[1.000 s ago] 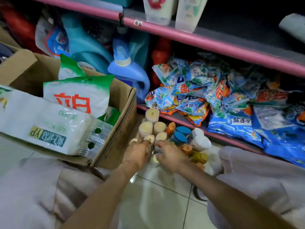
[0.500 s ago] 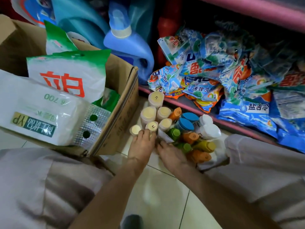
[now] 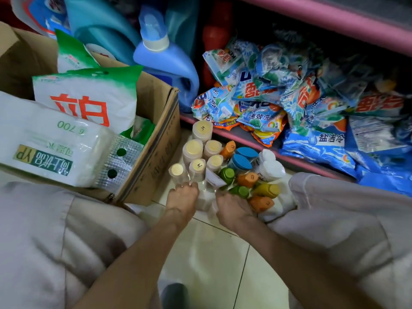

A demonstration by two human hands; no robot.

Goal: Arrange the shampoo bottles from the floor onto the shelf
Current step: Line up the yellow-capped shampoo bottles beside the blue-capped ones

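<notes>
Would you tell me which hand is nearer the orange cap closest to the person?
Right. The right hand lies just beside that orange cap; the left hand sits farther left.

Both hands' fingers (image 3: 188, 186) curl out of sight among the shampoo bottles (image 3: 201, 159), so their grip cannot be told. The cardboard box (image 3: 156, 139) and pink shelf (image 3: 334, 21) run off frame.

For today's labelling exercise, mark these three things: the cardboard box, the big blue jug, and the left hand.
cardboard box (image 3: 153, 152), head view, on its front side wall.
blue jug (image 3: 169, 61), head view, on its shoulder below the cap.
left hand (image 3: 181, 202), head view, on the back of the hand.
</notes>
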